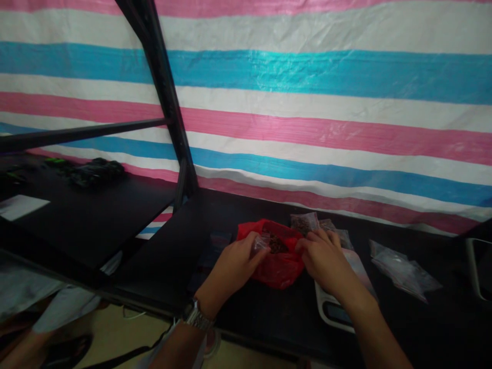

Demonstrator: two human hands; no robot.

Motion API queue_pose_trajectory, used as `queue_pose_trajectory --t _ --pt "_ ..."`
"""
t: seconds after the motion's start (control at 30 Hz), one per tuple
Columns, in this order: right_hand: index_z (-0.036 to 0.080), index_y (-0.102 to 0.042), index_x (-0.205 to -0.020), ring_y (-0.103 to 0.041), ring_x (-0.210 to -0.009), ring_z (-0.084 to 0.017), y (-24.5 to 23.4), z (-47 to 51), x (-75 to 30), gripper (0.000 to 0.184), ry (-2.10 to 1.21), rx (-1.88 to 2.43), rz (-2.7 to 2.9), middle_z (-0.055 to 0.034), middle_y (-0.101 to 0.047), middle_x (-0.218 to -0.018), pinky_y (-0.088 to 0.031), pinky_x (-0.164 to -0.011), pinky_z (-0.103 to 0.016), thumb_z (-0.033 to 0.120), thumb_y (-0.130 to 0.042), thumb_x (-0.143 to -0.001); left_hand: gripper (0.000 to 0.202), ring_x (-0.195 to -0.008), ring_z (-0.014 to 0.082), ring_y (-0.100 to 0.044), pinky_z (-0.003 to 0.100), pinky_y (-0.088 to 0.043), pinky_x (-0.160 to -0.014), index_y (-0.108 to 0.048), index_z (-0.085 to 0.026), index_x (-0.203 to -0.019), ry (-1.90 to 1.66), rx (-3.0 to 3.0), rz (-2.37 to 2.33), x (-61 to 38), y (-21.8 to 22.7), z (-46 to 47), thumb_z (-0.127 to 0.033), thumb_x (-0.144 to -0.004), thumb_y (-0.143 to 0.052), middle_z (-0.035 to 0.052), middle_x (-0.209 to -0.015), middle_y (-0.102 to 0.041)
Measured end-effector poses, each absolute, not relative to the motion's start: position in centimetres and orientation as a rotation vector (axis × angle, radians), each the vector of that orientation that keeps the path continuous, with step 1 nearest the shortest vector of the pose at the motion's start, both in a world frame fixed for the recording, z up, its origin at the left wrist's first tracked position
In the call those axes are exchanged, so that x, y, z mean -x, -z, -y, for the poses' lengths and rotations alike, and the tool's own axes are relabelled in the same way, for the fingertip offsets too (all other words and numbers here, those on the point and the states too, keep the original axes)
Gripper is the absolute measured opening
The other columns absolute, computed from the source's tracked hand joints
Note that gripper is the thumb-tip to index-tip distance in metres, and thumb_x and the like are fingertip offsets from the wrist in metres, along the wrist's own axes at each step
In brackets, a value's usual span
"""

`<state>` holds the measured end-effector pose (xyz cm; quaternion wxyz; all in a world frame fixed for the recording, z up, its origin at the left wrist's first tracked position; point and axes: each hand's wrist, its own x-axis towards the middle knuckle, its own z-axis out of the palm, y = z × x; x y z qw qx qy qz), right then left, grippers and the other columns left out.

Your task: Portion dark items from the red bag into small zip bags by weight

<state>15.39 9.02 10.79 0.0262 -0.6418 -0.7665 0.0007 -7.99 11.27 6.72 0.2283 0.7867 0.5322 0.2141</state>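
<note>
A red plastic bag [279,269] lies open on the black table [165,256], with dark brown bits [275,244] showing inside. My left hand [233,266] pinches a small clear plastic bag [261,241] at the red bag's left rim. At the right rim my right hand [326,259] has its fingers curled against the red bag. Behind them lies a small clear bag filled with brown bits [304,222]. A silver watch [197,318] sits on my left wrist.
A white scale [333,310] lies under my right forearm. Empty clear bags [402,269] lie to the right. A black rack post [165,97] rises at left, with a shelf [80,215] holding dark items [96,171]. A striped tarp [307,102] hangs behind.
</note>
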Motion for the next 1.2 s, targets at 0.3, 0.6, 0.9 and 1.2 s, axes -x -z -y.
queue_pose_trajectory --t 0.3,0.6,0.9,1.2 --pt "0.020 -0.074 -0.118 -0.063 -0.119 -0.029 -10.6 -11.9 -10.2 0.028 -0.110 1.767 2.302 -0.0135 -0.074 -0.124 -0.042 -0.103 -0.041 0.018 -0.050 -0.105 0.026 -0.091 0.0211 -0.077 0.029 -0.056 -0.082 -0.068 -0.021 -0.120 -1.054 -1.818 -1.147 7.5 -5.5 -12.1 -0.039 -0.102 -0.060 0.0054 -0.107 -0.083" --pt "0.016 -0.072 -0.120 -0.070 -0.112 -0.031 -8.6 -14.2 -8.0 0.025 -0.203 1.812 2.306 -0.0174 -0.074 -0.124 -0.047 -0.094 -0.039 0.026 -0.056 -0.104 0.030 -0.086 0.0238 -0.079 0.030 -0.055 -0.077 -0.066 -0.021 -0.115 -1.257 -1.643 -1.330 6.4 -4.5 -13.5 -0.047 -0.103 -0.059 0.0054 -0.095 -0.082" --pt "0.019 -0.075 -0.117 -0.069 -0.112 -0.028 -8.5 -11.8 -13.5 0.027 -0.350 1.801 2.235 -0.0123 -0.073 -0.120 -0.047 -0.100 -0.038 0.010 -0.063 -0.095 0.029 -0.093 0.0251 -0.080 0.032 -0.055 -0.079 -0.063 -0.025 -0.122 -1.134 -1.869 -1.384 5.3 -6.4 -10.8 -0.047 -0.103 -0.059 0.0052 -0.105 -0.083" --pt "0.022 -0.078 -0.113 -0.070 -0.110 -0.026 -10.5 -9.8 -15.5 0.024 -0.712 1.510 2.171 -0.0084 -0.078 -0.117 -0.049 -0.105 -0.042 0.015 -0.067 -0.093 0.030 -0.083 0.0326 -0.082 0.036 -0.050 -0.069 -0.061 -0.026 -0.121 -0.625 -1.960 -1.420 3.4 -5.9 -3.5 -0.049 -0.105 -0.048 0.0067 -0.094 -0.084"
